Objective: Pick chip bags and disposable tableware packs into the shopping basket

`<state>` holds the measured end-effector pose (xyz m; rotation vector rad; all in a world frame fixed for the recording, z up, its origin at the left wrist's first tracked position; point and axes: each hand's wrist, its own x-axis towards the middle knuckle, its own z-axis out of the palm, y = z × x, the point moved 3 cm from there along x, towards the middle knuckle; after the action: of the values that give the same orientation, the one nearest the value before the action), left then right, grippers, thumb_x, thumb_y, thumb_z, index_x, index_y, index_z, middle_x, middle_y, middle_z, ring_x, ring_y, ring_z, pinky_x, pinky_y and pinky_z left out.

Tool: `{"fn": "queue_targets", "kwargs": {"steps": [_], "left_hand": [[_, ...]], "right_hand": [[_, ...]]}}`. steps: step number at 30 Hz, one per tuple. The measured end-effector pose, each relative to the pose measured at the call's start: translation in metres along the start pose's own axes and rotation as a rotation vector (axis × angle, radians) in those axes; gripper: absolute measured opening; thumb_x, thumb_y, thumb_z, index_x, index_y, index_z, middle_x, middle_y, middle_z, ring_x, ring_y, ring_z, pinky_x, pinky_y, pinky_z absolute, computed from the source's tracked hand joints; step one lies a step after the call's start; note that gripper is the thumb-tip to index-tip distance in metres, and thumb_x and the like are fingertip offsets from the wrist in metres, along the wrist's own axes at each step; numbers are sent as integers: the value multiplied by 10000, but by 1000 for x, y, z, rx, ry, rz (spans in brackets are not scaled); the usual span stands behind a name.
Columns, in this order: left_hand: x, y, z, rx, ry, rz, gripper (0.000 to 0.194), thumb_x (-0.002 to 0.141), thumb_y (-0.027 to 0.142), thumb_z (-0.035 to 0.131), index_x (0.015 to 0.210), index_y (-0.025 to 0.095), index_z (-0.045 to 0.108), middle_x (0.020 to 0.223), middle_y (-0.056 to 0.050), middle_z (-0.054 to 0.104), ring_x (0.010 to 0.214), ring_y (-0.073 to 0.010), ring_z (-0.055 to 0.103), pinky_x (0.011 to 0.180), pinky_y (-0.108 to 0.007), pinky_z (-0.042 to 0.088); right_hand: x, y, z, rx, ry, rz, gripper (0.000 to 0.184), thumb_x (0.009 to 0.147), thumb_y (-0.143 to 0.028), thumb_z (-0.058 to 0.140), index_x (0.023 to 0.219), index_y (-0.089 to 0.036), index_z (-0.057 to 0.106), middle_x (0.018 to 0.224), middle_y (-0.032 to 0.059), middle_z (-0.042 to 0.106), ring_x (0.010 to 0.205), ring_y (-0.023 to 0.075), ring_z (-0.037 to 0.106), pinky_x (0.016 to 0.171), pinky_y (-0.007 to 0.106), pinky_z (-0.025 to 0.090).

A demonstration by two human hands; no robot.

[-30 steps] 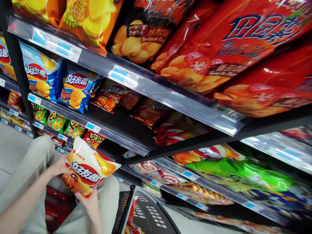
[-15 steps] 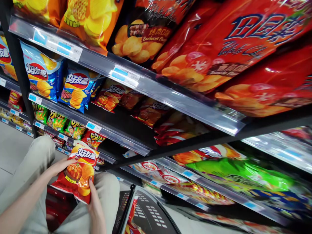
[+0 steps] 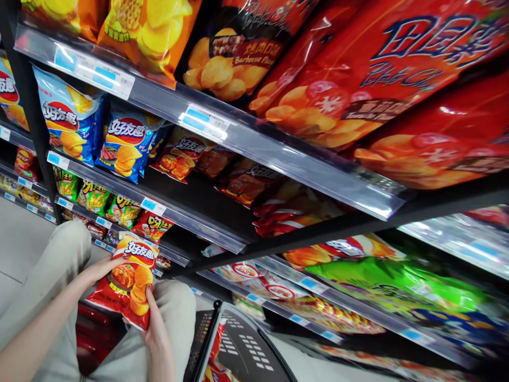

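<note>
Between my two hands is a red bag of chips (image 3: 129, 281), its front turned up, tilted a little, above my knees. My left hand (image 3: 99, 269) grips its upper left edge, thumb lying on the front. On the lower right edge, my right hand (image 3: 151, 321) holds it with the thumb against the front; the other fingers are mostly hidden behind the bag. Beyond it on the lower shelf stand a small red bag (image 3: 152, 225) and several green bags (image 3: 124, 211).
Shelves of chip bags rise in front, with a clear price-tag rail (image 3: 207, 124) near my head. Blue chip bags (image 3: 126, 139) stand on the middle shelf. A dark shopping basket (image 3: 248, 345) with red packaging inside is at my right knee. Something red and shiny (image 3: 95, 334) shows between my legs.
The bag and both hands have stayed nearly in place; the bag has shifted very slightly. The right thumb has moved slightly on the bag's edge.
</note>
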<state>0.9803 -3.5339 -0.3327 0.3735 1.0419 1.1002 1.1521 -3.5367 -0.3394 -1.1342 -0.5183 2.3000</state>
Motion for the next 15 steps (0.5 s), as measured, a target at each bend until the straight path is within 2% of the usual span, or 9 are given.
{"fn": "queue_targets", "kwargs": {"steps": [4,7,9,11,15], "left_hand": [[-1,2,1,25,33,10,629,682,436,727,1207,129,569,1012,-116,740,951,-312,682,910,-452,498],[-6,9,5,53,25,63,641,651,410,757,1204,143,572,1027,-114,735,990,-314,664,930,-448,480],[-10,15,9,73,-59,133,711,583,374,807,1217,166,563,1071,-110,720,1039,-321,640,946,-446,466],[-14,21,14,87,-177,193,837,494,348,855,1248,180,534,1119,-116,700,1073,-335,617,965,-454,447],[-17,27,16,117,-302,263,992,403,374,889,1287,175,484,1136,-136,684,1105,-359,590,989,-476,416]], "right_hand": [[4,5,-6,28,53,-4,656,637,-534,743,1112,-103,604,920,134,726,883,312,686,650,427,578],[3,3,-10,-38,80,-184,666,580,-455,807,1132,-163,574,1078,110,693,994,287,655,802,412,552],[-1,0,-9,-159,67,-367,662,556,-380,831,1132,-204,558,1138,84,672,1022,269,643,869,393,526],[-5,-3,-7,-283,56,-506,653,532,-328,838,1111,-220,556,1126,74,677,1000,269,649,875,386,522],[-8,-3,-8,-393,67,-609,657,481,-252,835,1074,-215,556,1096,97,687,983,305,651,854,419,530]]}}
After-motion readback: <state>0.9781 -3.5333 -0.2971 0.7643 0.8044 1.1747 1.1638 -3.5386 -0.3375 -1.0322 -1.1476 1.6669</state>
